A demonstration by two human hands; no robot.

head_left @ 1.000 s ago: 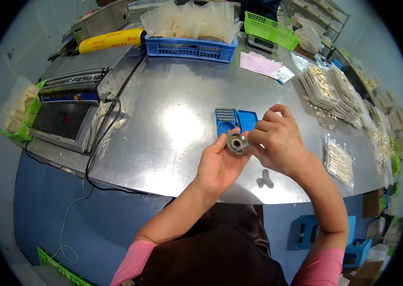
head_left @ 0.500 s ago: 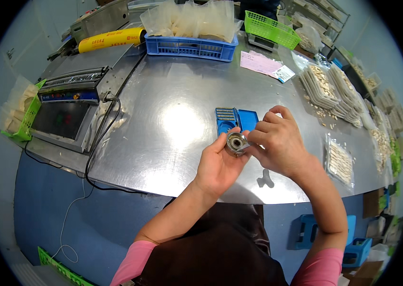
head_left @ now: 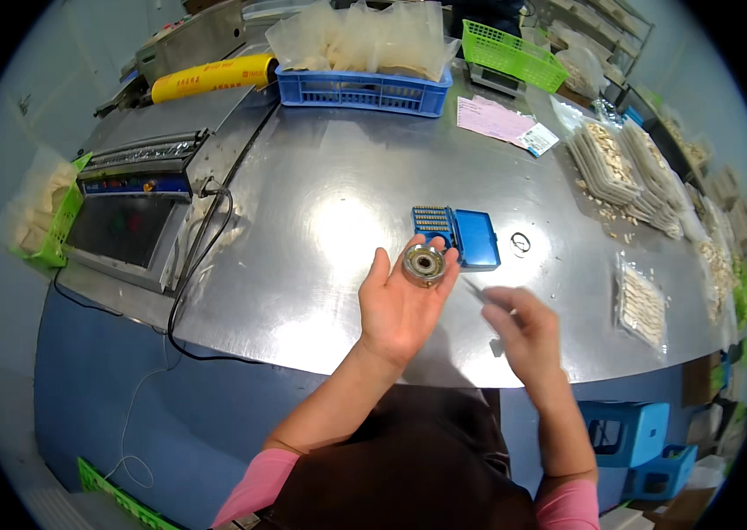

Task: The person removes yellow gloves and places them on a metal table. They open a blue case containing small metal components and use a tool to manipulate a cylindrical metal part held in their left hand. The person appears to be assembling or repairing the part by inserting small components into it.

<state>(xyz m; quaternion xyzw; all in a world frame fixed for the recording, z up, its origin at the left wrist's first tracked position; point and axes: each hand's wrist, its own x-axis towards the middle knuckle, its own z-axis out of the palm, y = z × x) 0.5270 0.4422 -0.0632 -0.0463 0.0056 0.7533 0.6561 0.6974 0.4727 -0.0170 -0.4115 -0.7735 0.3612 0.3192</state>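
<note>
At the centre of the frame, a round, shiny metal bearing (head_left: 424,262) with a ringed face lies on the fingers of the left hand (head_left: 402,315), palm up and thumb well apart, so that grip is open. To its right, the right hand (head_left: 528,334) pinches a thin grey tool (head_left: 473,287), too blurred to identify. Beyond the left fingertips, a hinged blue plastic case (head_left: 479,239) lies open on the smooth steel desk (head_left: 303,274), rows of tiny brass-coloured pieces (head_left: 431,218) in its left half, whose near end the hand hides. A thin black ring (head_left: 521,243) lies right of it. At upper right, pink sheets (head_left: 490,119) bear print too small to read; the yellow roll (head_left: 214,78), upper left, carries red characters.
</note>
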